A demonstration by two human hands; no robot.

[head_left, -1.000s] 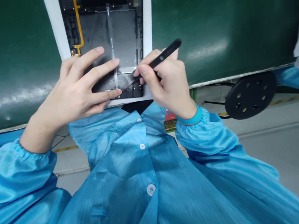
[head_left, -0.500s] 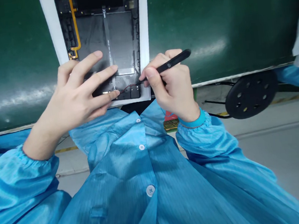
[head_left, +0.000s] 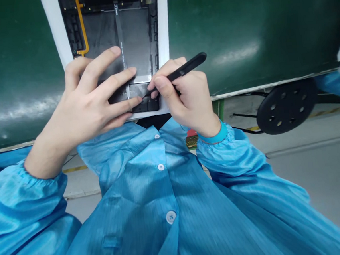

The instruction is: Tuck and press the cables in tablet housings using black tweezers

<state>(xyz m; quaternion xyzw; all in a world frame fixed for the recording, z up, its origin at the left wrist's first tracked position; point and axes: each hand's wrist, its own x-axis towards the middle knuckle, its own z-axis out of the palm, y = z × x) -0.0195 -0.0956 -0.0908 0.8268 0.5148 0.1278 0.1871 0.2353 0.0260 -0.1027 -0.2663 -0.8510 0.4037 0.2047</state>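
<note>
An opened tablet [head_left: 135,38] lies on a white sheet [head_left: 163,28] on the green table [head_left: 238,24].
From here I see the left hand [head_left: 85,101] over the tablet's near end, fingers spread apart; then the right hand [head_left: 189,93], thumb and fingers clamped on a slim black tool [head_left: 188,65], its tip close beside a left fingertip; farther right, a round black stool [head_left: 287,108] near the table's edge.
</note>
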